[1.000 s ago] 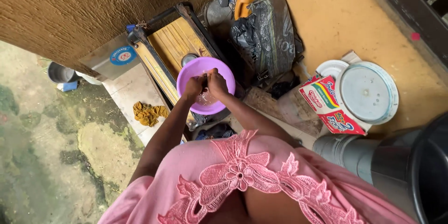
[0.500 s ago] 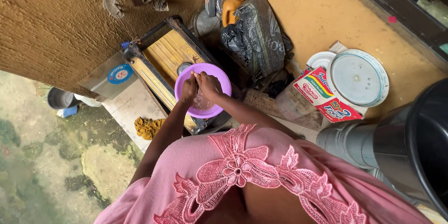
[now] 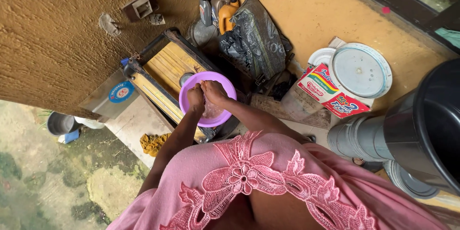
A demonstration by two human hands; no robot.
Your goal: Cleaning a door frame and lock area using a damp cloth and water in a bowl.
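Both our hands are down in the purple bowl (image 3: pixel 194 82). Left hand (image 3: pixel 195 100) and right hand (image 3: pixel 214 92) are side by side, touching, fingers curled and closed around a pale pinkish lump (image 3: pixel 211 110) in the bowl. We can't tell what the lump is; it's partly hidden by the hands.

The bowl sits on top of a wooden frame with a slatted panel (image 3: pixel 165 69), which leans against the rough brown wall (image 3: pixel 57 38). A flat grey panel with a round blue sticker (image 3: pixel 112 95) lies just beside the frame's left end. A yellow-brown rag (image 3: pixel 152 143) lies on the concrete slab (image 3: pixel 129 124) below the frame.

Behind the bowl, in the corner: a black bag (image 3: pixel 256 38), an orange jug (image 3: pixel 226 15) and a grey bottle (image 3: pixel 205 11).

To the right: a colourful carton (image 3: pixel 330 93) with a white lidded bucket (image 3: pixel 362 69) just beside it, touching or overlapping it. Further right, a large black bin (image 3: pixel 431 124).

Far left, on the wet ground, a small metal pot (image 3: pixel 60 123), well apart from the bowl.

Pink lace-trimmed garment (image 3: pixel 249 182) fills the bottom of the view.
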